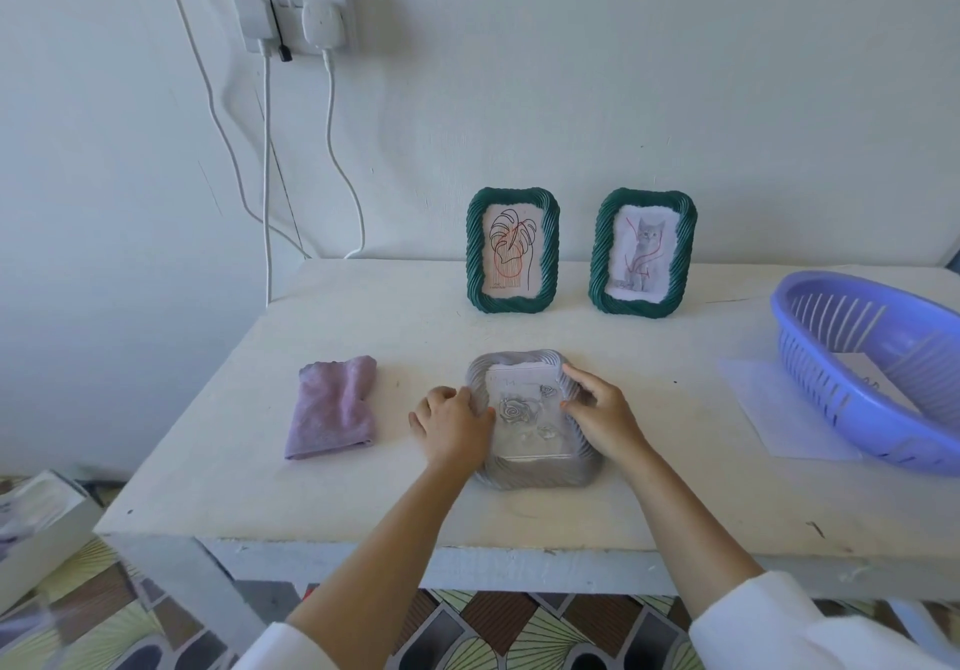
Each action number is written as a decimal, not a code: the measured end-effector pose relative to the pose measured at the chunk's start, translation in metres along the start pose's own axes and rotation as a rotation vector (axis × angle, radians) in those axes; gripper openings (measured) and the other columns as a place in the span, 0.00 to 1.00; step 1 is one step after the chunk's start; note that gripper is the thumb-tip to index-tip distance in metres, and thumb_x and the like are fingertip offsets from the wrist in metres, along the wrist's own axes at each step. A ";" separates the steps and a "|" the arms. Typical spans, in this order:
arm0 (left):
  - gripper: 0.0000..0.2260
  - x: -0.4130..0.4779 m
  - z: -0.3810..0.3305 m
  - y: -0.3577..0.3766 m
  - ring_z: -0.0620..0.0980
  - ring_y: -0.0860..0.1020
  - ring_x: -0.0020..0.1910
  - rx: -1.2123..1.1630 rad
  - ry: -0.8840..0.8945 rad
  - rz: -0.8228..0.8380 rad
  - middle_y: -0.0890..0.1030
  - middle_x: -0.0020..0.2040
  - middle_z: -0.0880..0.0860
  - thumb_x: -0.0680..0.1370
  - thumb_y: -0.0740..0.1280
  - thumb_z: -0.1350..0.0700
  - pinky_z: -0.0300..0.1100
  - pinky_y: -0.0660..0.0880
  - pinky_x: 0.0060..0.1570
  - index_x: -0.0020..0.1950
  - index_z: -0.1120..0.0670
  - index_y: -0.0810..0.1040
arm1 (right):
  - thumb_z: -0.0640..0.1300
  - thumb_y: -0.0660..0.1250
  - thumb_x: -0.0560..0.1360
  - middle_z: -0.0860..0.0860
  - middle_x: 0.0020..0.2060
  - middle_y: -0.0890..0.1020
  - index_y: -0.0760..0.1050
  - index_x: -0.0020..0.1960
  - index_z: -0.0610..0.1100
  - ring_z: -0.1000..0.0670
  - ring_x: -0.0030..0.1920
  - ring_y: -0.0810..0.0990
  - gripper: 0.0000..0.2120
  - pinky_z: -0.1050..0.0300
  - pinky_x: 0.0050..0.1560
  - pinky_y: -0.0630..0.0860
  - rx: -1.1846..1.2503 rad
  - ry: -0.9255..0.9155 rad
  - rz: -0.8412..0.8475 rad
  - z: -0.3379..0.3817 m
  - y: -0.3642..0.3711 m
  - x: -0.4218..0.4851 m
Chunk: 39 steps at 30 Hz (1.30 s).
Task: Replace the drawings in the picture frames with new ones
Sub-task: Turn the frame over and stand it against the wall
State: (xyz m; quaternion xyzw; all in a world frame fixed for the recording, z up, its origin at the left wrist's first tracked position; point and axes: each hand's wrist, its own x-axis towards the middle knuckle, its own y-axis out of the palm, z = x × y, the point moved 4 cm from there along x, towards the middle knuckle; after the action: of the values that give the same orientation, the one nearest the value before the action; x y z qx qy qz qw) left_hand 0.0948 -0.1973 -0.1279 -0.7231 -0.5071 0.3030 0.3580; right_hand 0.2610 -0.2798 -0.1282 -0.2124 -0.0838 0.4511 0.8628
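Note:
A grey ribbed picture frame (pixel 535 472) lies flat on the white table, near the front edge, with a rose drawing (pixel 519 409) showing in it. My left hand (pixel 452 425) grips the frame's left side, thumb on the drawing's edge. My right hand (pixel 602 420) grips the frame's right side, fingers curled over its rim. Two green ribbed frames stand upright at the back: one (pixel 513 251) holds a leaf line drawing, the other (pixel 643 252) a cat picture with red scribbles.
A folded purple cloth (pixel 335 407) lies left of the grey frame. A purple slatted basket (pixel 878 373) sits at the right on a white paper sheet (pixel 779 409). Cables hang from a wall socket (pixel 296 12). A white box (pixel 36 519) stands on the floor at left.

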 end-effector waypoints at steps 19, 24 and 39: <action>0.22 0.089 0.026 -0.095 0.58 0.73 0.59 -0.695 0.261 -0.347 0.70 0.62 0.51 0.78 0.61 0.64 0.21 0.65 0.49 0.72 0.57 0.65 | 0.23 0.61 0.70 0.51 0.47 0.82 0.81 0.49 0.51 0.53 0.46 0.81 0.25 0.60 0.39 0.80 0.657 -0.113 0.332 0.103 0.066 0.079; 0.22 0.139 0.052 -0.124 0.35 0.72 0.46 -0.739 0.291 -0.391 0.70 0.59 0.47 0.78 0.61 0.63 0.17 0.65 0.44 0.72 0.55 0.65 | 0.27 0.62 0.71 0.56 0.33 0.82 0.84 0.38 0.51 0.52 0.39 0.76 0.21 0.60 0.38 0.75 0.657 -0.088 0.395 0.128 0.107 0.124; 0.22 0.237 0.078 -0.142 0.19 0.68 0.48 -0.768 0.355 -0.414 0.68 0.59 0.44 0.79 0.61 0.64 0.16 0.65 0.44 0.73 0.56 0.64 | 0.27 0.60 0.72 0.47 0.35 0.72 0.84 0.39 0.51 0.54 0.35 0.72 0.22 0.63 0.36 0.74 0.571 -0.078 0.446 0.156 0.168 0.216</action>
State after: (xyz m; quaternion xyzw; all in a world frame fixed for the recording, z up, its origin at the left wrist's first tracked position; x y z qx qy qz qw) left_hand 0.0307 0.0773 -0.0719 -0.7276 -0.6468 -0.1126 0.1986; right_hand 0.2082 0.0257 -0.0729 0.0414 0.0608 0.6410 0.7640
